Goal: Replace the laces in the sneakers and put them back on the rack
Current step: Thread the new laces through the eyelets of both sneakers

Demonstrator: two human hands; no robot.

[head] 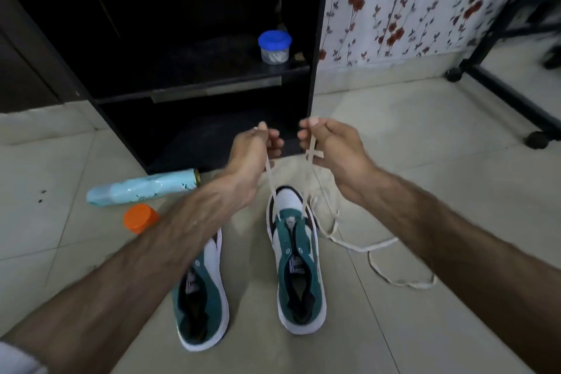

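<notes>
Pale glossy floor tiles (394, 136) fill the scene, and two teal-and-white sneakers stand on them, toes pointing far. The left hand (252, 149) pinches one end of a cream lace (271, 182), the right hand (331, 146) pinches the other, both raised above the right sneaker (299, 258); the strands run down into its farthest eyelets. The left sneaker (202, 297) sits just beside it, partly behind the left forearm. A loose lace (373, 247) trails on the tiles to the right. Left of the shoes lie a light-blue spray can (142, 188) and an orange cap (140, 218). Beyond, a black rack (314, 70) holds a blue-lidded jar (274, 47). Floral wallpaper (409, 3) far right.
</notes>
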